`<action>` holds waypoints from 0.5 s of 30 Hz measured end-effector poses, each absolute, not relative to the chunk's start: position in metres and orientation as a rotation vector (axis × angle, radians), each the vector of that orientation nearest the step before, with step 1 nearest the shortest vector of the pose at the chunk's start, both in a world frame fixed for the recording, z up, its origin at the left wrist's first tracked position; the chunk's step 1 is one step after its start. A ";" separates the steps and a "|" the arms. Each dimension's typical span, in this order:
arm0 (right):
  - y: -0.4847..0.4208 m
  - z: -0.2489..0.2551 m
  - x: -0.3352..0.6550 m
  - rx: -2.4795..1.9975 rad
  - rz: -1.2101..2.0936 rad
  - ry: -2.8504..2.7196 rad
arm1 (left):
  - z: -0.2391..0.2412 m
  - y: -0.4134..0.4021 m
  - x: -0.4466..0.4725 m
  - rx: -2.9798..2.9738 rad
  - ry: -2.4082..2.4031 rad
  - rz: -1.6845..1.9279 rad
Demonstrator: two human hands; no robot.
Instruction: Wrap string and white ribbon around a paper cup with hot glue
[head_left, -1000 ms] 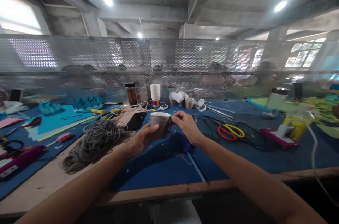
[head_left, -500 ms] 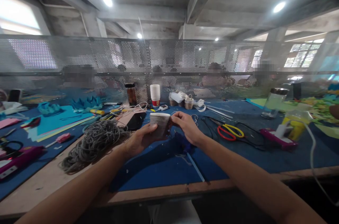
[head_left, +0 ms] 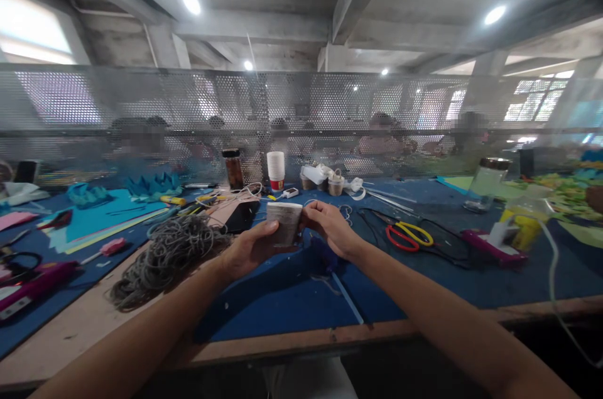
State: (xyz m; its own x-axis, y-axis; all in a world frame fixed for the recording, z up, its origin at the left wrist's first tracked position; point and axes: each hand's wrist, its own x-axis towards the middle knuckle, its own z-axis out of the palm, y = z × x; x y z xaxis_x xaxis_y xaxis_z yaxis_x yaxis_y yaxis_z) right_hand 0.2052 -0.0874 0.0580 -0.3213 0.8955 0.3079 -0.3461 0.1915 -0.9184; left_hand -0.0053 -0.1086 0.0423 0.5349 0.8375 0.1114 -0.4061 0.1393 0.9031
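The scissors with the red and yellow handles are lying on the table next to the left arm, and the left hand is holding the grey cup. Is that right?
Not quite: the scissors with red and yellow handles lie on the table beside the right arm, as the head view shows. The left hand is holding the grey cup.

Cup (head_left: 287, 227): small, tapering, wider at top. Sides dull grey-brown with fine horizontal lines; rim pale, nearly white. Roughly upright, mouth up, held above blue counter (head_left: 277, 308). Left hand (head_left: 247, 251) grips left side, thumb across near face. Right fingers (head_left: 313, 213) at upper right edge; what they pinch too small to tell. Base partly in shadow.
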 end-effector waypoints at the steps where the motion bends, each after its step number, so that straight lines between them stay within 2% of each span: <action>1: -0.087 0.058 0.205 -0.581 1.411 -1.335 | 0.043 -0.109 -0.005 1.089 0.484 0.951; 15: -0.086 0.056 0.203 -0.539 1.420 -1.294 | 0.042 -0.103 -0.001 1.249 0.531 1.114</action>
State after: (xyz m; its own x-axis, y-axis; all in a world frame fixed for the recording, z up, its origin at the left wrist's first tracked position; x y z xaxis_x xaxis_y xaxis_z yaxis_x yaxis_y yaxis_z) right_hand 0.2034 -0.0856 0.0557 -0.3087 0.8958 0.3198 -0.4015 0.1821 -0.8976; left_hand -0.0014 -0.1030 0.0423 0.4150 0.8783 0.2374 -0.3691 -0.0760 0.9263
